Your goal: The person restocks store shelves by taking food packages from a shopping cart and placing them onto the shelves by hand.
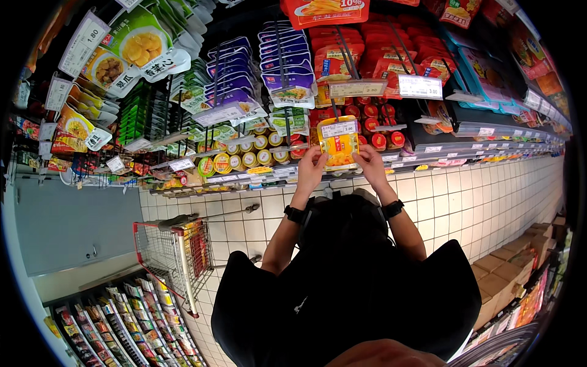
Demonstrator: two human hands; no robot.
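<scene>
A yellow food packet (340,153) hangs at the front of a shelf hook, behind a white price tag (338,129). My left hand (313,161) pinches its left lower edge, while the fingers of my right hand (370,162) close on its right lower edge. Both wrists wear black bands. Red-lidded jars (378,140) stand behind the packet on the right, and yellow-lidded tubs (249,159) line the low shelf to the left. Above, purple packets (287,70) and red packets (337,58) hang in rows.
A wire shopping cart (165,251) with red trim stands behind me to the left, near a grey door (79,223). Cardboard boxes (504,269) are stacked at the lower right. Price-tag holders (420,87) jut out from the hooks. A rack of packets (125,318) stands at lower left.
</scene>
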